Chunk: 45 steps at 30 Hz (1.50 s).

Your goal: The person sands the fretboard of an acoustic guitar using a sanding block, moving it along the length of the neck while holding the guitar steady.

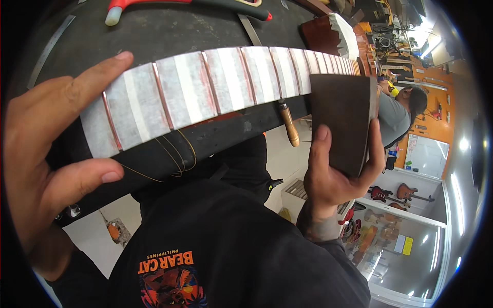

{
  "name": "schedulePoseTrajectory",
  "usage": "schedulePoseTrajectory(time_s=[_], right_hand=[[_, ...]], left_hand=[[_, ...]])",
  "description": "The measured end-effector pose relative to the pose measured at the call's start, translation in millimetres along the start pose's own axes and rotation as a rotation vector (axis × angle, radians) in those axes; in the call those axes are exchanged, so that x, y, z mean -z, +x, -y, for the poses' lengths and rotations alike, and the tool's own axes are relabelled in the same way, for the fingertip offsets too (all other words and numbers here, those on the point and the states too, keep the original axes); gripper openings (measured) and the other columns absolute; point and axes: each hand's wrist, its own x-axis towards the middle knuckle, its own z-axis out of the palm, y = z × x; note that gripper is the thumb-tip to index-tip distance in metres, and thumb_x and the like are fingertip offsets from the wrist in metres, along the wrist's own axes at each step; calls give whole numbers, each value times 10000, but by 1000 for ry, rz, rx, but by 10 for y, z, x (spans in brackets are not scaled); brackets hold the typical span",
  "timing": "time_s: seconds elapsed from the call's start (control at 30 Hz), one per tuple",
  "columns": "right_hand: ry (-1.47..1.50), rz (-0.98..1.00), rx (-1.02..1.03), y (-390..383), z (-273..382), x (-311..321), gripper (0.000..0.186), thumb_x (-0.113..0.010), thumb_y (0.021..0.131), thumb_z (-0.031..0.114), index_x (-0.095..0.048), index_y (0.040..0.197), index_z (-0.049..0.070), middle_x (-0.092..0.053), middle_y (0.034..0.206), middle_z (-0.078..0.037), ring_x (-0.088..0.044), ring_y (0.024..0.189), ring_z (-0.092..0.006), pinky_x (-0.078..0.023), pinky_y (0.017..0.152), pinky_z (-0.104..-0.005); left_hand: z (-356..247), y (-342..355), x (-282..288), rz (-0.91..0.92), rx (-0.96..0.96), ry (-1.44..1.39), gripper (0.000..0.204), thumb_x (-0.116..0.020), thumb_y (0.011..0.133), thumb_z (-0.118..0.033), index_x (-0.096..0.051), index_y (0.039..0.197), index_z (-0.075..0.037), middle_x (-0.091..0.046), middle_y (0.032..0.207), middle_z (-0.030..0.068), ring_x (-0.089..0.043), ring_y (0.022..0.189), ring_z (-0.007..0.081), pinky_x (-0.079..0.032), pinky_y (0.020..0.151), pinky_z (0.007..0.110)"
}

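A guitar neck lies across the dark bench, its fretboard covered with pale tape between the copper-coloured frets. My left hand spans the neck's near-left end, with the index finger at the far edge and the thumb at the near edge. In my right hand is a dark, flat rectangular block, gripped between the thumb on one side and fingers on the other. The block's upper end overlaps the right part of the neck in view; whether it touches the frets I cannot tell.
A wooden-handled tool sticks out below the neck. Thin golden wires hang at the bench edge. Beyond the neck lie a red and black tool and a steel ruler. Another person is at the right, near hanging guitars.
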Motion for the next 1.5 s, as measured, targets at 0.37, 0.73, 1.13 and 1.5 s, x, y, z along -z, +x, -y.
schedulePoseTrajectory(time_s=[0.37, 0.73, 1.13, 1.5], right_hand=[[16, 3, 38, 261, -118, -149, 613, -799, 757, -1, -518, 1298, -71, -617, 1225, -186, -655, 1058, -262, -539, 896, -327], [77, 59, 33, 222, 189, -145, 680, -798, 768, -25, -457, 1354, -66, -592, 1270, -213, -638, 1105, -278, -538, 940, -346], [132, -32, 92, 53, 197, -128, 632, -817, 734, -27, -514, 1279, -129, -633, 1202, -240, -681, 1045, -296, -551, 909, -342], [205, 62, 142, 281, 120, -282, 642, -799, 766, -21, -488, 1322, -102, -625, 1211, -224, -675, 1051, -277, -561, 893, -340]], left_hand=[[31, 8, -48, -119, -36, 56, 1055, -534, 731, -748, -421, 1460, 6, -593, 1290, 272, -587, 1222, 375, -447, 1047, 448], [2, -4, -28, -79, -35, -4, 1027, -571, 747, -705, -417, 1457, 20, -606, 1265, 268, -614, 1178, 374, -467, 1024, 430], [-17, -6, -48, -123, -36, 48, 987, -600, 757, -667, -418, 1466, -6, -607, 1271, 263, -609, 1185, 377, -453, 1030, 437], [91, -132, -72, -247, -175, -92, 953, -659, 753, -624, -496, 1377, 77, -649, 1141, 283, -663, 1028, 368, -490, 906, 388]])
